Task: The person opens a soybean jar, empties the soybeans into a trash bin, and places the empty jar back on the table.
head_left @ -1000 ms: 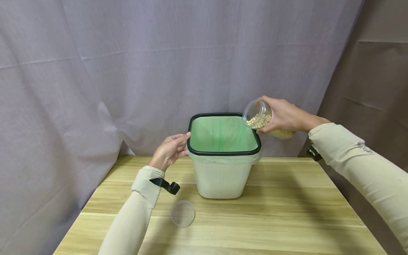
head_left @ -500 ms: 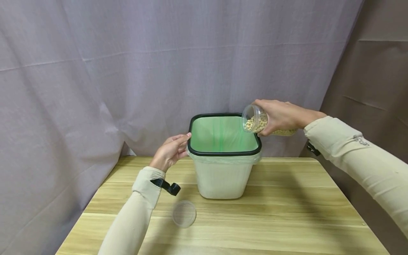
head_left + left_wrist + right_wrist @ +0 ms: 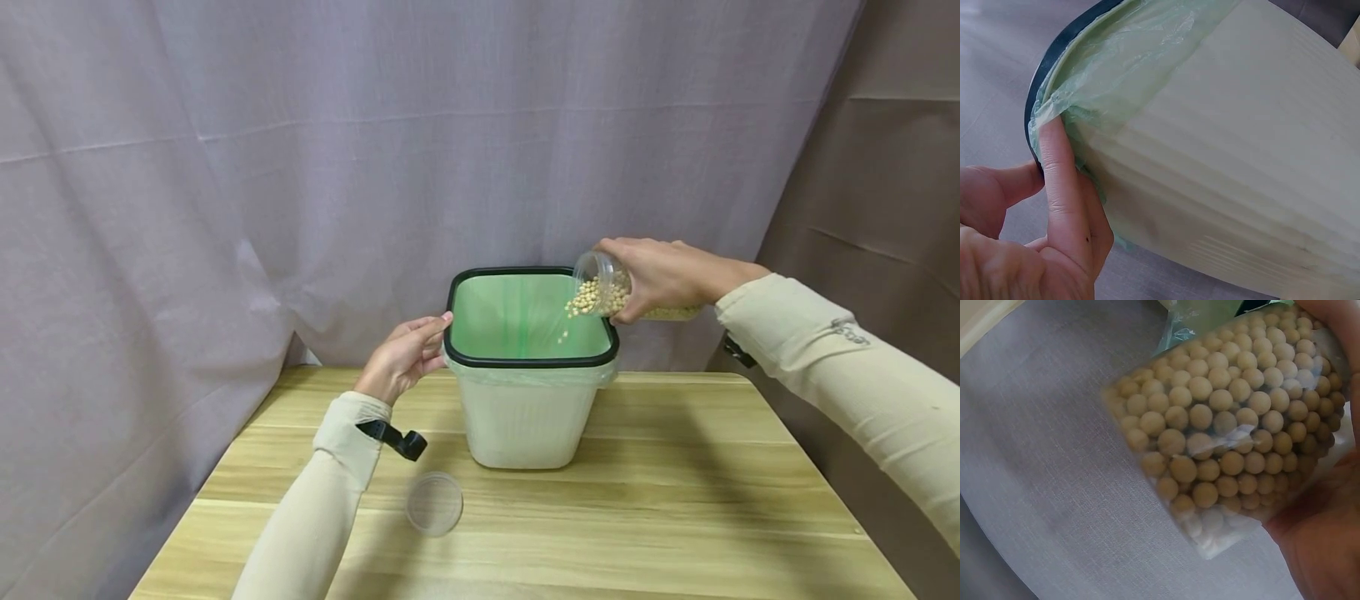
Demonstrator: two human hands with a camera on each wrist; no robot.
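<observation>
The clear plastic jar [image 3: 611, 287] now tips further than it did half a second ago: its open mouth points down and to the left, over the right rear corner of the bin, and soybeans [image 3: 577, 307] are spilling out of it. A few loose beans hang in the air just below the mouth, right of centre in the head view, against the green liner [image 3: 517, 321]. A second ago the jar lay nearly level beside the rim and nothing was falling; so the pour has just begun, and most of the beans are still inside, as the right wrist view shows, where they [image 3: 1235, 431] pack the jar [image 3: 1222, 444] almost to its base.

The right hand [image 3: 663, 275] grips the jar with fingers and thumb curled round its body, in the middle right of the head view. The left hand [image 3: 401, 358] has stayed where it was, at the left edge of the bin [image 3: 525, 417]. In the left wrist view its thumb [image 3: 1060, 187] lies straight up along the wall and touches the black rim [image 3: 1054, 59] and the folded-over liner [image 3: 1116, 56], with a finger at the rim behind it; the other fingers are out of frame, so I cannot tell how they lie.

The bin stands on the wooden table [image 3: 675, 517], centre of the frame. The jar's clear lid [image 3: 435, 502] lies flat on the table at lower left of the bin, apart from both hands.
</observation>
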